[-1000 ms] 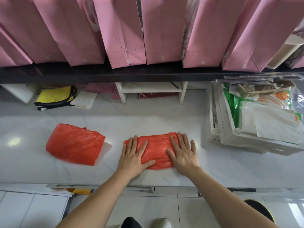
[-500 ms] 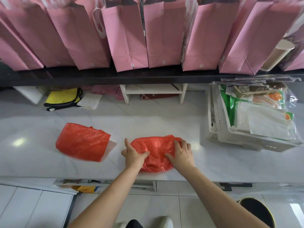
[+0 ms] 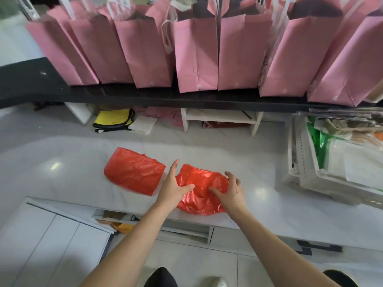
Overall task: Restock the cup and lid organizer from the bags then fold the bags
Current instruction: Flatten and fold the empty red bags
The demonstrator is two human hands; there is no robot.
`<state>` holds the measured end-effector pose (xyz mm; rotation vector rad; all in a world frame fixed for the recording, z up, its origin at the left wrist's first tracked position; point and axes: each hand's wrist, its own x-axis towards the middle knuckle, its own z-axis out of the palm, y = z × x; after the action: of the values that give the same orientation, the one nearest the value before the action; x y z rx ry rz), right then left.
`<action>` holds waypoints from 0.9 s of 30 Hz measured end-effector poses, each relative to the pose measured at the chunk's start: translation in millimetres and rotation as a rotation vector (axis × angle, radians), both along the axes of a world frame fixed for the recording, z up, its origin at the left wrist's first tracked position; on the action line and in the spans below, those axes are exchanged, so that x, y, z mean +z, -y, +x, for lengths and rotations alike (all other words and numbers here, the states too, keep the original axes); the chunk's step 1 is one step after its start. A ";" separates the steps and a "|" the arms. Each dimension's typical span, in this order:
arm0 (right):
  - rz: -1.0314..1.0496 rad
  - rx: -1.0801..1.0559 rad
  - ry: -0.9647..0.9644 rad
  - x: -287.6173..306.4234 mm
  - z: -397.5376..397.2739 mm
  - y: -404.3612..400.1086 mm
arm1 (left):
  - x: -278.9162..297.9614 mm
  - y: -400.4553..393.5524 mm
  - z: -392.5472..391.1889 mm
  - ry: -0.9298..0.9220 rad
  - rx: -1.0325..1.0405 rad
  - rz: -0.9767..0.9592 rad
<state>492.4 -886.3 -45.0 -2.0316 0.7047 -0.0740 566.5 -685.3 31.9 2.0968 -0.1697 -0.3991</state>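
Observation:
A crumpled red plastic bag (image 3: 202, 188) lies at the front edge of the white counter (image 3: 72, 172), partly hanging over it. My left hand (image 3: 175, 184) grips its left side, thumb pressed into the plastic. My right hand (image 3: 231, 190) grips its right side with curled fingers. A second red plastic bag (image 3: 134, 170), folded flat, lies on the counter just left of my left hand.
Several pink paper bags (image 3: 194, 52) stand in a row on a dark shelf (image 3: 124, 96) above the counter. A white crate (image 3: 315, 175) of packets sits at the right. A yellow cloth (image 3: 113, 120) and a small white rack (image 3: 220, 119) lie under the shelf.
My hands went from pressing flat on the red bag to gripping it from both sides. The bag has bunched up and slid toward the counter's front edge.

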 end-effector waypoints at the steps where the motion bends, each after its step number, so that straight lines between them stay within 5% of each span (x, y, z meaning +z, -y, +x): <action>1: 0.013 0.008 0.016 2.0 5.3 -5.8 | 2.3 -7.8 3.9 -0.009 -0.012 -0.024; 21: -0.087 -0.015 0.209 36.2 145.2 -194.0 | 13.6 -210.1 205.7 -0.178 -0.081 -0.134; 27: -0.230 -0.024 0.084 18.9 164.3 -232.8 | -17.8 -248.3 227.5 -0.128 -0.083 0.098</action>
<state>656.7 -653.4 -26.1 -2.2245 0.6944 -0.2635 794.1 -437.0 14.1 2.1572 -0.1655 -0.6009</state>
